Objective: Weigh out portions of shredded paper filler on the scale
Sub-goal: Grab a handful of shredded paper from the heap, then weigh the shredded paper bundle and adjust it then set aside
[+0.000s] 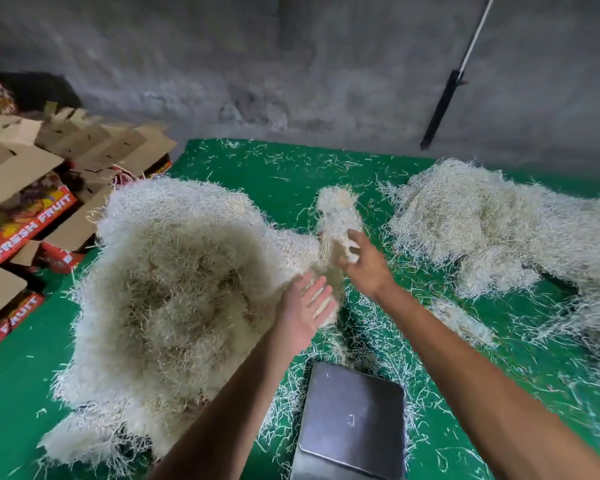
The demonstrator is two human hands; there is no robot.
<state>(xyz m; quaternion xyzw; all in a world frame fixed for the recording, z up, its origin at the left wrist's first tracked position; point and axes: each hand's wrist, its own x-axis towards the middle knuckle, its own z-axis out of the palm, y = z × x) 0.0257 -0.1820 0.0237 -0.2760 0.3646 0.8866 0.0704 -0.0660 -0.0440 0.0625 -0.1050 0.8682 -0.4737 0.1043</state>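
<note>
A big heap of pale shredded paper filler (174, 299) covers the left of the green mat (278, 171). A smaller clump of filler (338, 216) is in the air above the mat, stretching down between my hands. My right hand (364, 261) touches its lower part with fingers spread, not closed round it. My left hand (307, 311) is open, palm up, under the clump's lower strands. The scale (354, 424), with a bare dark metal pan, sits near me at the bottom middle.
A second pile of filler (478, 223) lies on the right of the mat. Open red "FRESH FRUIT" cartons (25, 216) are stacked at the left edge. A grey wall stands behind, with a black-and-white pole (444, 105) leaning on it. Loose strands litter the mat.
</note>
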